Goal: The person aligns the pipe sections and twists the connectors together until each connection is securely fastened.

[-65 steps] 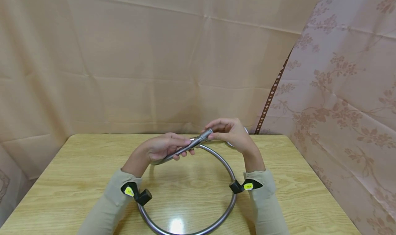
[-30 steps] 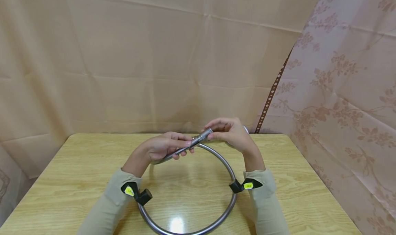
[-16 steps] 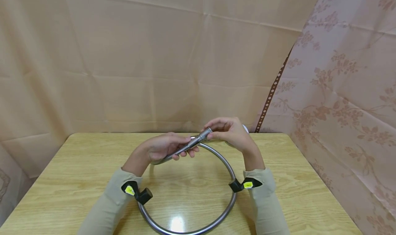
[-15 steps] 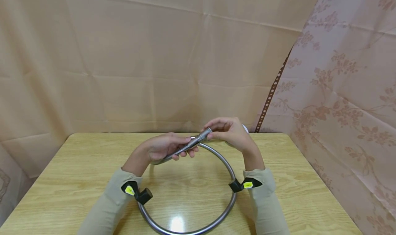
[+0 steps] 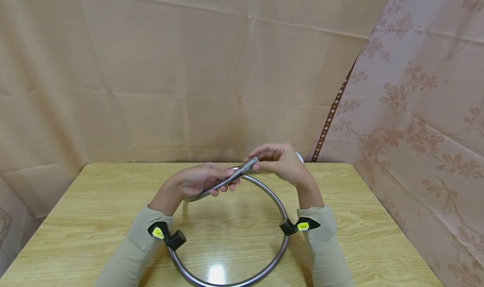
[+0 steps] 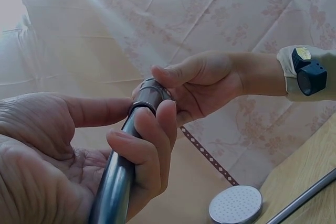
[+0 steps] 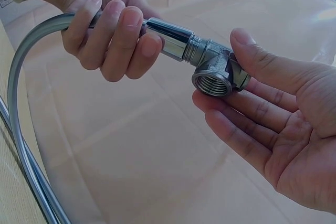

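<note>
My left hand (image 5: 204, 180) grips the end of a grey metal shower hose (image 5: 277, 205), thumb on top and fingers curled beneath. In the right wrist view, the hose's chrome nut (image 7: 170, 38) meets the male thread of a metal tee fitting (image 7: 215, 72), with some thread showing between them. The tee's threaded side opening faces the right wrist camera. My right hand (image 5: 281, 163) pinches the far end of the tee between thumb and fingers. Both hands are raised above the table, and the joined pieces slant up to the right.
The rest of the hose loops over the wooden table (image 5: 113, 219) below my hands. A round white shower head (image 6: 236, 205) lies at the back, mostly behind my right hand in the head view. Beige cloth (image 5: 170, 68) hangs behind the table, patterned pink cloth (image 5: 423, 131) at the right.
My left thumb and fingers shift back and forth slightly around the hose end by the nut. The right hand keeps its pinch on the tee and stays in place.
</note>
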A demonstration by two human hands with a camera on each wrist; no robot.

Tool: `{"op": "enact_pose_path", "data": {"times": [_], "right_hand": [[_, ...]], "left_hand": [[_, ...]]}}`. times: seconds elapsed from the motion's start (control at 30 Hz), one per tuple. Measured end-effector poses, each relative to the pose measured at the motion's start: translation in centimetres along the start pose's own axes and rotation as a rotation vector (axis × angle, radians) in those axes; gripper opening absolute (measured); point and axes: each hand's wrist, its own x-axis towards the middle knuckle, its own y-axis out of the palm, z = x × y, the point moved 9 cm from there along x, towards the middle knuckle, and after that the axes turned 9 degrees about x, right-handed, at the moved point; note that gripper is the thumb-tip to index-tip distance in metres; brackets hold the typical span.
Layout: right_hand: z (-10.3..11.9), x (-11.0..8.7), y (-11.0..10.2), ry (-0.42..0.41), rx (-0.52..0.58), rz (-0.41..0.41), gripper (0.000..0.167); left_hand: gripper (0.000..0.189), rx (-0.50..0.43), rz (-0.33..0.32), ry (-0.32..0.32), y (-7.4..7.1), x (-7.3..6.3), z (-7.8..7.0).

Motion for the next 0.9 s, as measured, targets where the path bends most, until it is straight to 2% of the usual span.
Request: {"op": "enact_pose_path", "data": {"times": [0.37,0.63,0.9], "right_hand": [[-0.01,0.08,0.07,-0.015,0.008,0.010,0.033],[0.19,0.04,0.25,-0.035,0.026,0.029,0.033],[0.14,0.05,0.26,-0.030,-0.011,0.025,0.031]], "left_hand": [[0.023,-0.020,-0.021,-0.014,-0.08,0.07,0.12],[0.047,-0.004,0.000,-0.011,0.04,0.06,-0.03],[0.035,-0.025,0.017,-0.012,0.06,0.03,0.12]]}}
